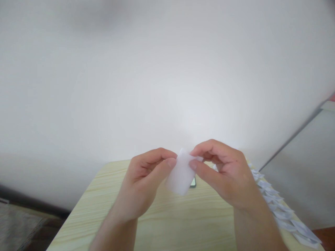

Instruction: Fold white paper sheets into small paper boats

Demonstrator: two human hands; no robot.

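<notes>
A small piece of white paper [180, 176] is held up above the table between both hands, and its top looks folded or creased. My left hand [146, 177] pinches its upper left edge between thumb and forefinger. On the other side, my right hand [225, 170] grips the upper right corner with thumb and fingertips. Blur hides the exact shape of the folds. Behind the paper, the corner of a phone-like object [193, 182] with a pale screen shows on the table.
The light wood-grain table [167, 230] stands against a white wall [157, 76]. Several folded white paper pieces [281, 211] lie in a row along its right edge. A grey panel [303, 167] rises at the right. Floor [18, 223] shows at the lower left.
</notes>
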